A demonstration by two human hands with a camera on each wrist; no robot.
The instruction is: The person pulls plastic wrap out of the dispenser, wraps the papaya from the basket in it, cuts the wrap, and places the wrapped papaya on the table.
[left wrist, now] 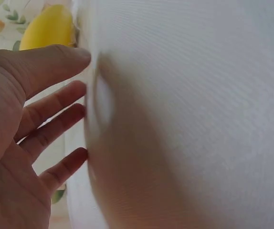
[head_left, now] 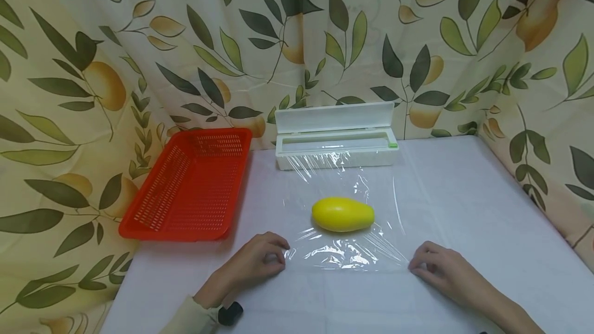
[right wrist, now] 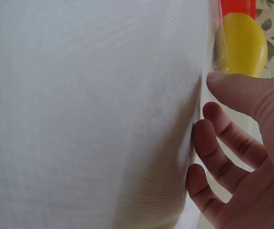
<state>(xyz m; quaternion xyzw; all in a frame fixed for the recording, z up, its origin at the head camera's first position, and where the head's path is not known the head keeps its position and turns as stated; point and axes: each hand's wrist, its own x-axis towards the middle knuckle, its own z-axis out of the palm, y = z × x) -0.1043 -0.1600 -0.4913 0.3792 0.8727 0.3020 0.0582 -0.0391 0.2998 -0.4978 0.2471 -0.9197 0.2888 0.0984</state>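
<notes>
A yellow papaya-shaped fruit, smooth and glossy, lies on its side on a sheet of clear cling film spread over the table. My left hand is at the film's near left corner, thumb and index finger drawn together at its edge. At the near right corner, my right hand pinches the film, and creases run from its fingertips toward the fruit. In both wrist views the other fingers are spread, tips low at the white cloth. Behind the fruit, the film comes out of a white dispenser box with its lid raised.
A red perforated plastic basket stands at the left of the table, beside the dispenser. White cloth covers the tabletop. Leaf-and-fruit patterned curtains hang behind and along both sides.
</notes>
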